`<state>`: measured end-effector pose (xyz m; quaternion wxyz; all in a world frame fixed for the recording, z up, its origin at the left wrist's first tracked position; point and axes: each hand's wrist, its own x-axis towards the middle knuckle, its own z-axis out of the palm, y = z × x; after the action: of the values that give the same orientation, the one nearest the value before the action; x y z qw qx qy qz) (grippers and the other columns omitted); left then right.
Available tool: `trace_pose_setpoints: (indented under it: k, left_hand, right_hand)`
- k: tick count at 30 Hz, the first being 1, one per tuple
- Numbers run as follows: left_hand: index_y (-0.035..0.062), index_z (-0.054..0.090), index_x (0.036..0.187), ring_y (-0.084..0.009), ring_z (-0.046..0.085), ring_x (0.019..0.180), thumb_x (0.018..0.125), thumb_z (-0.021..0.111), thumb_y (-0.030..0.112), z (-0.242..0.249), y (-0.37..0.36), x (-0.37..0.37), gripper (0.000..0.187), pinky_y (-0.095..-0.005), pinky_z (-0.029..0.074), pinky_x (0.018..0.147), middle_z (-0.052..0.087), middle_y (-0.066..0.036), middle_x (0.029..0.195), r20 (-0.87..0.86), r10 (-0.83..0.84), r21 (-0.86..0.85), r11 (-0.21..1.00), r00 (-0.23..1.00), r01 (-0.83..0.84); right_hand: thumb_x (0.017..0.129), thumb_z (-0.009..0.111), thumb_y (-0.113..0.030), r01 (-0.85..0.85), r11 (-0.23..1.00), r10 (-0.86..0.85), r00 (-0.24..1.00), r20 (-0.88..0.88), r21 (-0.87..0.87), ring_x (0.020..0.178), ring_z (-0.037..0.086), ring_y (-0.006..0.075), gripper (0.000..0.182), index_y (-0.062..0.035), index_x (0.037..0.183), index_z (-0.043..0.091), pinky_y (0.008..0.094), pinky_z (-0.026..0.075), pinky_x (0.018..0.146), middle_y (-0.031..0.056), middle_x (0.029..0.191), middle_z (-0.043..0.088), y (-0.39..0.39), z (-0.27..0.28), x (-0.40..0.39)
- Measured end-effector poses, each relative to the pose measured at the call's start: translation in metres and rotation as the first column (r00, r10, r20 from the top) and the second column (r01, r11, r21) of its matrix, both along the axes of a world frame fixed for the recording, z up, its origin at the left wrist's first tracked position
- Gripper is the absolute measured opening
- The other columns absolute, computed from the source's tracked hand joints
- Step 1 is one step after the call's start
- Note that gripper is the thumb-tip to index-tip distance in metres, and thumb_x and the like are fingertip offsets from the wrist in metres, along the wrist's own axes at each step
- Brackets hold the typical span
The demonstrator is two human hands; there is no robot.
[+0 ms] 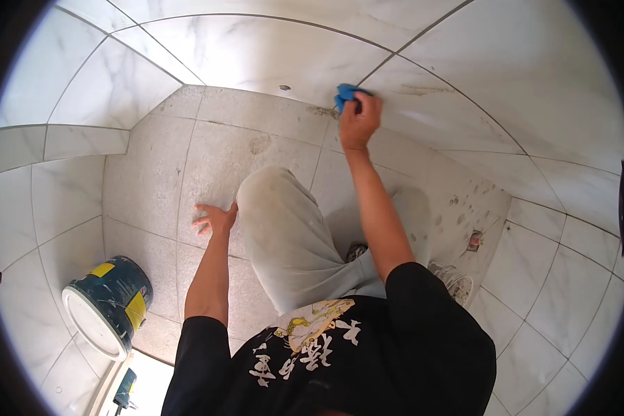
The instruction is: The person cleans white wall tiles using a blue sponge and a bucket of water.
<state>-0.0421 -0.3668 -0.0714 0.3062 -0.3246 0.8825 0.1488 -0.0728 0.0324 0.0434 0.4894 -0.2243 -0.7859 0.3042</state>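
Observation:
My right hand [360, 123] is closed around a crumpled blue cloth [347, 92] and holds it against the foot of the white tiled wall [270, 52], beside a vertical joint. Dark, crumbly residue [322, 111] lies along the floor edge just left of that hand. Beside my bent knee [274, 197], my left hand [218, 219] is low over the light floor tiles [145, 197], fingers spread and holding nothing. A brownish smear [423, 90] marks the wall to the right of the cloth.
A dark green bucket with a white lid [97, 315] lies tilted by the left wall. Behind my right side stands a whitish bucket [457, 283], partly hidden. A recessed floor opening [474, 240] sits near the right wall, with dark spots around it.

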Motion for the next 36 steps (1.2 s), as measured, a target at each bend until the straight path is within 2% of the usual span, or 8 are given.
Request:
trace_pose_setpoints:
  k: [4, 11, 15, 25, 28, 30, 32, 36]
  left_hand:
    - [0.0064, -0.023, 0.153, -0.0796, -0.014, 0.128, 0.069, 0.086, 0.054, 0.005, 0.002, -0.002, 0.146, -0.0833, 0.020, 0.101, -0.025, -0.051, 0.144, -0.025, -0.003, 0.033, 0.999, 1.000, 0.004]
    - [0.0032, -0.024, 0.152, -0.0794, -0.014, 0.128, 0.069, 0.086, 0.057, 0.015, 0.006, 0.000, 0.148, -0.0825, 0.013, 0.104, -0.024, -0.051, 0.145, 0.005, -0.007, 0.026, 1.000, 1.000, 0.007]
    - [0.0038, -0.024, 0.152, -0.0793, -0.015, 0.128, 0.070, 0.086, 0.056, 0.010, 0.006, 0.002, 0.147, -0.0826, 0.014, 0.104, -0.025, -0.050, 0.145, -0.016, -0.008, 0.039, 0.999, 1.000, 0.009]
    - [0.0045, -0.025, 0.152, -0.0782, -0.016, 0.129, 0.070, 0.087, 0.053, -0.015, 0.002, -0.004, 0.147, -0.0833, 0.020, 0.101, -0.028, -0.050, 0.143, -0.049, -0.007, 0.006, 1.000, 0.999, 0.008]
    - [0.0085, -0.026, 0.152, -0.0776, -0.017, 0.129, 0.069, 0.087, 0.054, -0.010, -0.004, 0.001, 0.148, -0.0841, 0.020, 0.100, -0.030, -0.050, 0.144, -0.005, 0.026, 0.042, 0.999, 1.000, -0.025]
    - [0.0092, -0.026, 0.152, -0.0777, -0.016, 0.129, 0.069, 0.087, 0.054, -0.005, -0.001, 0.001, 0.147, -0.0839, 0.020, 0.100, -0.029, -0.050, 0.144, 0.005, 0.012, 0.030, 0.999, 1.000, -0.012]
    - [0.0143, -0.025, 0.153, -0.0721, -0.012, 0.135, 0.077, 0.078, 0.056, 0.000, 0.002, -0.002, 0.135, -0.0822, 0.016, 0.104, -0.025, -0.044, 0.149, 0.076, 0.043, -0.033, 0.999, 0.996, -0.041]
    - [0.0198, -0.021, 0.156, -0.0729, -0.004, 0.137, 0.075, 0.083, 0.052, -0.035, -0.008, -0.005, 0.135, -0.0826, 0.024, 0.101, -0.023, -0.042, 0.152, 0.044, 0.046, -0.138, 0.990, 0.998, -0.040]
  right_hand:
    - [0.084, 0.062, -0.002, 0.083, 0.997, -0.077, 0.912, 0.403, 0.003, 0.079, 0.060, 0.0297, 0.017, -0.0038, 0.100, 0.068, 0.0370, 0.050, 0.068, 0.0136, 0.092, 0.059, -0.003, -0.061, 0.017]
    - [0.083, 0.072, 0.000, 0.033, 0.998, -0.026, 0.992, -0.122, 0.060, 0.076, 0.056, 0.0210, 0.029, -0.0015, 0.112, 0.070, 0.0325, 0.048, 0.065, 0.0113, 0.094, 0.059, -0.012, 0.158, 0.026]
    - [0.083, 0.070, 0.003, 0.002, 0.990, 0.019, 0.989, -0.149, 0.143, 0.075, 0.057, 0.0203, 0.025, 0.0002, 0.108, 0.072, 0.0313, 0.050, 0.065, 0.0121, 0.094, 0.058, 0.012, 0.115, 0.007]
    - [0.081, 0.067, -0.003, -0.006, 0.999, 0.023, 0.900, 0.435, -0.040, 0.073, 0.061, 0.0215, 0.013, 0.0002, 0.092, 0.074, 0.0315, 0.052, 0.068, 0.0092, 0.086, 0.061, 0.016, -0.093, 0.019]
    - [0.082, 0.063, -0.006, -0.025, 0.397, 0.337, 0.934, 0.121, -0.917, 0.088, 0.065, 0.0233, 0.017, -0.0035, 0.096, 0.072, 0.0374, 0.053, 0.076, 0.0086, 0.095, 0.067, -0.011, -0.060, 0.053]
    - [0.083, 0.061, -0.007, -0.101, 0.175, 0.298, 0.953, -0.046, -0.979, 0.095, 0.066, 0.0248, 0.022, -0.0051, 0.103, 0.070, 0.0405, 0.054, 0.080, 0.0098, 0.104, 0.068, -0.015, -0.052, 0.074]
    - [0.088, 0.058, -0.011, -0.244, -0.515, 0.015, 0.956, -0.293, -0.822, 0.105, 0.064, 0.0287, 0.030, -0.0073, 0.118, 0.062, 0.0493, 0.054, 0.088, 0.0137, 0.116, 0.065, -0.020, -0.036, 0.081]
    - [0.092, 0.058, -0.013, -0.297, -0.488, -0.109, 0.954, -0.280, -0.821, 0.108, 0.061, 0.0310, 0.031, -0.0069, 0.122, 0.057, 0.0564, 0.052, 0.091, 0.0149, 0.122, 0.061, -0.007, -0.085, 0.048]
